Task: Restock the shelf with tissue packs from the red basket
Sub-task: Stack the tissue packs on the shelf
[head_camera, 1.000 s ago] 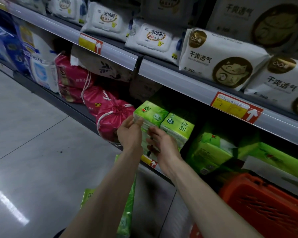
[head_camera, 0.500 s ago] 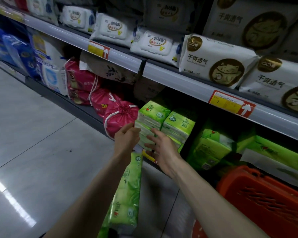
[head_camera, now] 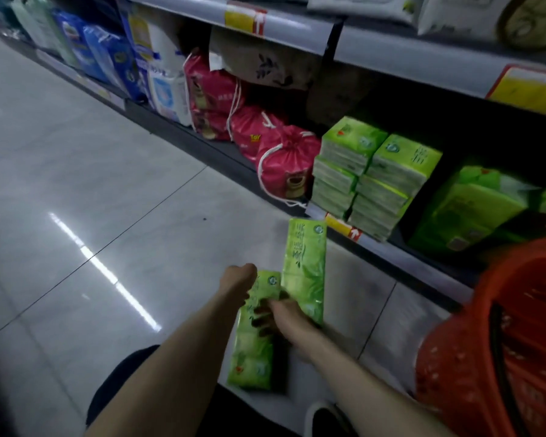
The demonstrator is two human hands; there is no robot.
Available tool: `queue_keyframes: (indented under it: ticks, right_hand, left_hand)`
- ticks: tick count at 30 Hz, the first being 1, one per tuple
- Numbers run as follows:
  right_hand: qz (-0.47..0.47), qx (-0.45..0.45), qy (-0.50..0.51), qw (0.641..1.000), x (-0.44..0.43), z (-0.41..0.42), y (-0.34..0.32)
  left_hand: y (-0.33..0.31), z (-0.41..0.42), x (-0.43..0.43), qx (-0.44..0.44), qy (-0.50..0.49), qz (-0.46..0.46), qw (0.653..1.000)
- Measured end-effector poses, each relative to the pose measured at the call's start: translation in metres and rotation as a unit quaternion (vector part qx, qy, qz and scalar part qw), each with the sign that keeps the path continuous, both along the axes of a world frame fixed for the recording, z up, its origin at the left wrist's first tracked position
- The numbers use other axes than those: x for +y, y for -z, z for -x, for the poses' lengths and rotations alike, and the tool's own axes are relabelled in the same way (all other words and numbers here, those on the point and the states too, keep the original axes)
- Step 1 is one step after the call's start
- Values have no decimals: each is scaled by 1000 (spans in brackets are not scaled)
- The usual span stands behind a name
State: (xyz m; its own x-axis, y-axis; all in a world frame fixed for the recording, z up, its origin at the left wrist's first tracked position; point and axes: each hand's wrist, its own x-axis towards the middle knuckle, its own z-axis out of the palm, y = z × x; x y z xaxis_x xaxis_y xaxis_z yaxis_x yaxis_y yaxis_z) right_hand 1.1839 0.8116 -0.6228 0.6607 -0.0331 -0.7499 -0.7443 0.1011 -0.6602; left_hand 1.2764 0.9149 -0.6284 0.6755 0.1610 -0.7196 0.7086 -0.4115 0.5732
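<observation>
**Tissue packs on the floor**

My right hand point(head_camera: 279, 316) gripped a long green plastic tissue pack point(head_camera: 252, 357) on the grey tiled floor point(head_camera: 108, 184), beside a second green pack point(head_camera: 303, 272). My left hand point(head_camera: 237, 280) curled at its top edge, hold unclear. The red plastic basket point(head_camera: 501, 357) stood right.

Green tissue packs point(head_camera: 254, 335), red basket point(head_camera: 498, 348), pink bags point(head_camera: 284, 162).

Open floor point(head_camera: 76, 216) lies left of the left grip point(head_camera: 237, 279). The red basket point(head_camera: 501, 342) blocks right of the right grip point(head_camera: 279, 315); stacked tissue packs point(head_camera: 369, 178) stand ahead.
</observation>
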Motion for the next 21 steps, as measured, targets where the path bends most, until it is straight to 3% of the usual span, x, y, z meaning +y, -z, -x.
queue_keyframes:
  ticks: [4, 6, 13, 18, 21]
  right_hand:
    - [115, 45, -110, 986, 8, 34, 58]
    - [127, 62, -137, 981, 5, 45, 74]
    - [-96, 81, -19, 992, 11, 71, 67]
    - [-171, 39, 60, 983, 22, 76, 70]
    - [-162, 35, 75, 983, 28, 57, 60]
  left_hand:
    - [-29, 40, 6, 97, 79, -24, 992]
    - [-29, 53, 14, 130, 105, -3, 986]
    - [-11, 53, 33, 152, 76, 25, 985]
    - [-14, 57, 41, 134, 56, 40, 989]
    - [-9, 49, 34, 118, 16, 25, 993]
